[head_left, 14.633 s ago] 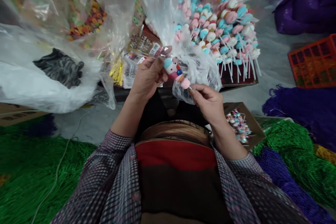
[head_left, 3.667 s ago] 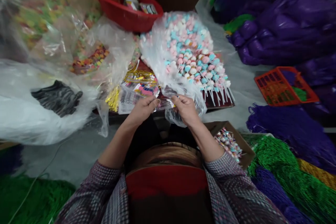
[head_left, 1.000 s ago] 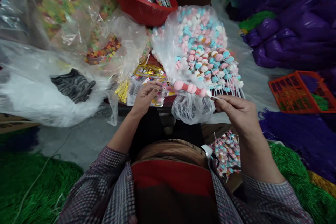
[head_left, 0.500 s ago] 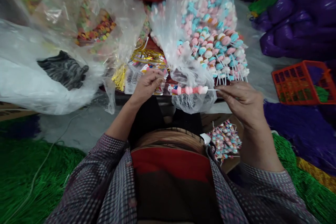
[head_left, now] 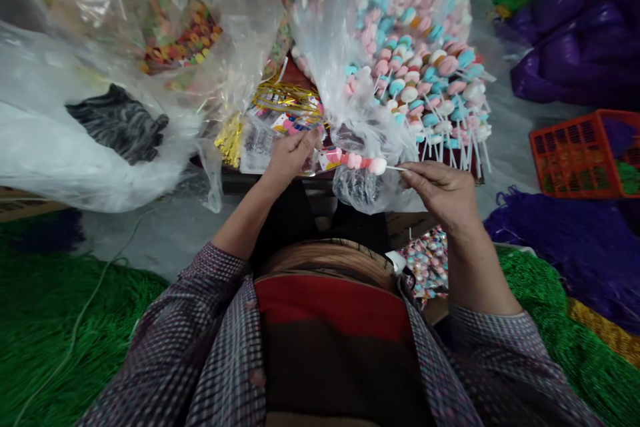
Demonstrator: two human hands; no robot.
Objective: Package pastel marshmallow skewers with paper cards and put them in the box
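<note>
My right hand (head_left: 443,190) pinches the white stick of a marshmallow skewer (head_left: 354,161), which points left with pink and white pieces on it. The skewer's far end sits inside a small printed clear wrapper (head_left: 329,159). Closed fingers of my left hand (head_left: 294,155) are at the wrapper's open-end side, pinching its edge; the fingertips partly hide the grip. Under and behind my left hand lies a stack of printed clear wrappers (head_left: 257,147). Gold twist ties (head_left: 285,97) lie across the stack, and a gold bunch of ties (head_left: 230,141) is at its left.
A clear bag of marshmallow skewers (head_left: 417,47) spills sticks at the table's right. Bags of gummy candies (head_left: 185,40) stand back left, near a dark crumpled cloth (head_left: 120,123). Wrapped skewers (head_left: 430,263) fill a box below my right forearm. An orange crate (head_left: 570,153) stands far right.
The skewer has moved left, deeper into the wrapper, and tilts slightly more. My right hand has come left towards my left hand. The whole view has shifted a little.
</note>
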